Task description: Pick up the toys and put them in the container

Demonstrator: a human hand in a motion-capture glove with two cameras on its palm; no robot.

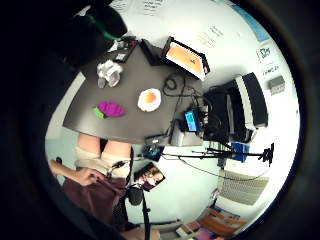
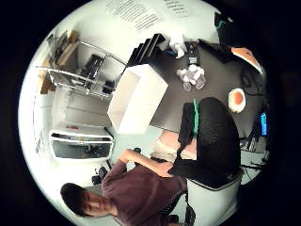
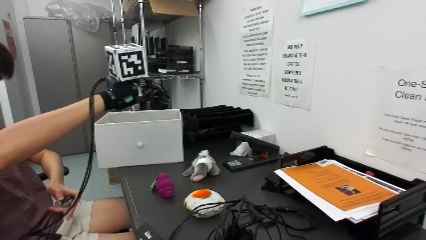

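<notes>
Far left of the outside view: a bare forearm reaching up and rightward, ending in the gloved right hand (image 3: 123,95) at upper left, raised above the white container (image 3: 140,137). Cannot tell how far the fingers are spread or whether anything is held, the glove showing only as a dark mass here and at the palm views' edges. Below it, left of centre: the container, a white box with a small knob on its front, standing at the far end of the dark table (image 3: 246,182). Right of that, lower centre on the tabletop: a purple toy (image 3: 164,185), a grey-and-white plush toy (image 3: 202,167) just beyond it, and a white round toy with an orange centre (image 3: 204,202) nearest the tangle of black cables (image 3: 249,220). Lower right: a stack of papers with an orange top sheet (image 3: 336,190) on a black tray.
</notes>
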